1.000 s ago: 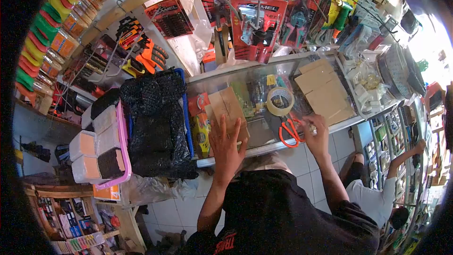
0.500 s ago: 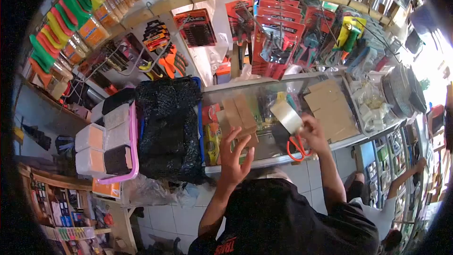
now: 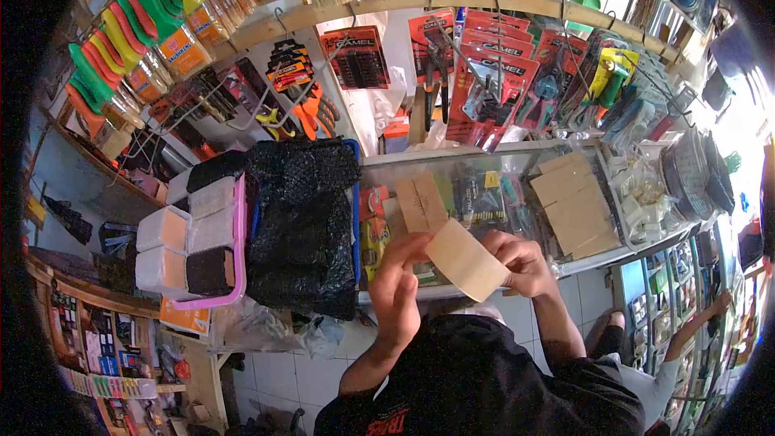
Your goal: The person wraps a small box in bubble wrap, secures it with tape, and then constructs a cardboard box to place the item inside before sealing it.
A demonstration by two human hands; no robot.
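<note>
Pinched in the fingers of my right hand [image 3: 526, 265] is a wide, cream-coloured strip of tape [image 3: 468, 260], slightly curved, held above the front edge of the glass counter. My left hand [image 3: 400, 299] is at the strip's other end, thumb held apart; its fingertips are near or against the upper left edge, partly hidden. Behind the strip, a small brown cardboard box [image 3: 421, 200] lies on the counter. No scissors show in this view now.
A flat cardboard piece [image 3: 573, 202] lies on the glass counter [image 3: 387, 168]. To the left stand a pink basket [image 3: 240, 234] of wrapped packs and a black plastic-covered stack [image 3: 299, 226]. Packaged tools [image 3: 492, 85] hang above. Another person's arm [image 3: 694, 327] reaches in at right.
My left hand has moved up to the strip. The strip has come lower and closer, turning between both hands. Orange scissors handles, visible below my right hand earlier, are out of sight.
</note>
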